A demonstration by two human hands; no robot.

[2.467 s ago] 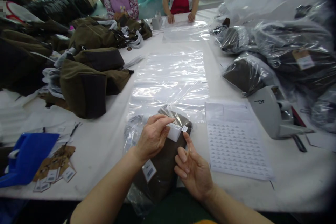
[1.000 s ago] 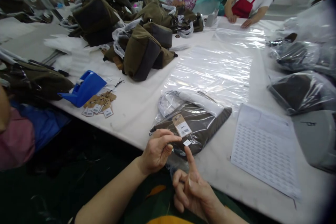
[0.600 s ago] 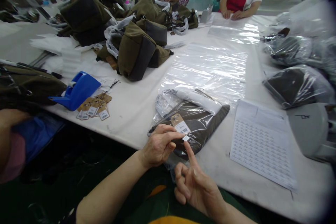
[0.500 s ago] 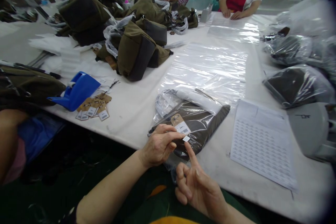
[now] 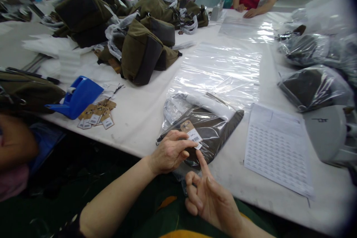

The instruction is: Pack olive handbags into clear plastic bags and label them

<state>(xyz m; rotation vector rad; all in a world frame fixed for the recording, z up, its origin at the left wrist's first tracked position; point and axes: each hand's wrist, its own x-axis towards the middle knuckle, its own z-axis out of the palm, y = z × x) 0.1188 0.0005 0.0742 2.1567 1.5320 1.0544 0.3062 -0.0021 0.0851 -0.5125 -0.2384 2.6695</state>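
As the left hand's closed fingertips [image 5: 182, 144] bring a white sticker [image 5: 198, 146] to the hang tag [image 5: 191, 131] (pinched or just stuck, I cannot tell), the right forefinger [image 5: 201, 160] stands raised, apart.

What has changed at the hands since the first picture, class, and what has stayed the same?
The view swung left, and the left hand moved along the bagged dark bag to its barcode tag, with a small white sticker at the fingertips. The right hand stays below, index finger raised. The blue tape dispenser stayed put on the table.
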